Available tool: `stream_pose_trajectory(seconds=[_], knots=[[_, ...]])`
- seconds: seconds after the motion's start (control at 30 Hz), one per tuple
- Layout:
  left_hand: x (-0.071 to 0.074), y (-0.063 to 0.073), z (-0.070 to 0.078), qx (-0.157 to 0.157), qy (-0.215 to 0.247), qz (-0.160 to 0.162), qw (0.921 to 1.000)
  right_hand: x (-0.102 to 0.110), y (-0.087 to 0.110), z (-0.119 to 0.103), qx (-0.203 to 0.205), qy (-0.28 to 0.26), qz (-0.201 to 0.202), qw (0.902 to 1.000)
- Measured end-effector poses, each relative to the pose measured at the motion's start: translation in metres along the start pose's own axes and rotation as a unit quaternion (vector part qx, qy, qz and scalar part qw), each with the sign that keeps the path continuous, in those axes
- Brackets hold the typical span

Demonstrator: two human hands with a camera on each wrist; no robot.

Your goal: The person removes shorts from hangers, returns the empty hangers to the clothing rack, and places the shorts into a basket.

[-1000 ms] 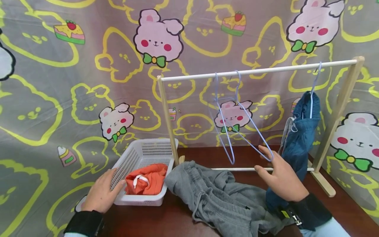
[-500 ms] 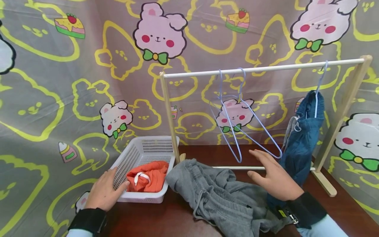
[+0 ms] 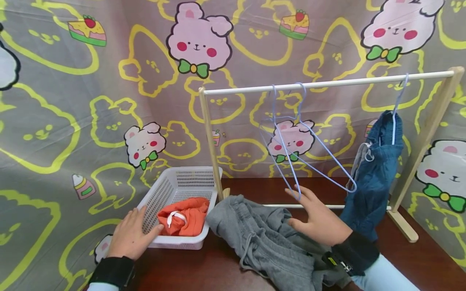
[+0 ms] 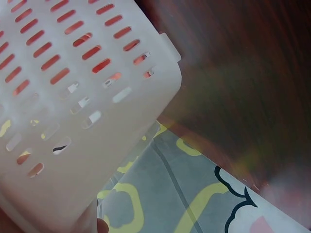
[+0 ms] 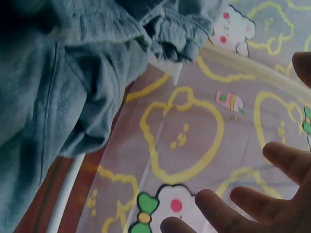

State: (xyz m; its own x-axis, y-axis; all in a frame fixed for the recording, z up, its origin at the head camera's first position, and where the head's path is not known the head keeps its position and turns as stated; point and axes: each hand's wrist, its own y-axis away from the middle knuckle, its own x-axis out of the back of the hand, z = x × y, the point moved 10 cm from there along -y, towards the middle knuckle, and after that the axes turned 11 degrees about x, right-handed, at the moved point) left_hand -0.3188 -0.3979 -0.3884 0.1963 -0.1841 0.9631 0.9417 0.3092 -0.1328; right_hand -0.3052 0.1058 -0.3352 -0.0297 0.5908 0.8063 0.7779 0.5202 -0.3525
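Observation:
My left hand (image 3: 131, 234) rests at the near left corner of a white slotted basket (image 3: 182, 241), thumb over its rim. In the left wrist view the basket wall (image 4: 112, 131) hides most of that hand. Inside the basket lies a folded orange garment (image 3: 194, 218) with a white drawstring. Above grey drawstring trousers (image 3: 265, 242) on the table is my right hand (image 3: 320, 218), fingers spread and holding nothing. Its fingertips overlap the lower corner of one bare blue hanger (image 3: 284, 149); contact cannot be told. A second bare hanger (image 3: 327, 151) hangs to its right.
Both hangers hang from the white top bar (image 3: 247, 89) of a small wooden rack, whose right post (image 3: 426, 141) stands on a foot. Blue trousers (image 3: 382, 169) hang near that post. A patterned curtain (image 3: 91, 141) backs the dark red table (image 3: 156, 270).
My right hand has moved left, from near the right bare hanger to the lower corner of the left one. The left hand stays at the basket. The head view has shifted slightly.

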Motion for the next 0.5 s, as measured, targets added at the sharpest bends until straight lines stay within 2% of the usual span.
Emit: stream_pose_trajectory(seconds=[0.2,0.37,0.5], knots=[[-0.001,0.000,0.002,-0.001,0.008,0.004,1.0000,-0.028,-0.016,-0.017,0.042,-0.027,-0.063,0.9968],[-0.003,0.000,0.000,0.002,0.006,0.003,1.0000,-0.049,-0.027,-0.039,0.103,-0.004,-0.103,0.9894],[-0.001,0.001,0.000,-0.004,0.004,0.013,0.9999,-0.067,-0.036,-0.051,0.137,0.027,-0.144,0.9796]])
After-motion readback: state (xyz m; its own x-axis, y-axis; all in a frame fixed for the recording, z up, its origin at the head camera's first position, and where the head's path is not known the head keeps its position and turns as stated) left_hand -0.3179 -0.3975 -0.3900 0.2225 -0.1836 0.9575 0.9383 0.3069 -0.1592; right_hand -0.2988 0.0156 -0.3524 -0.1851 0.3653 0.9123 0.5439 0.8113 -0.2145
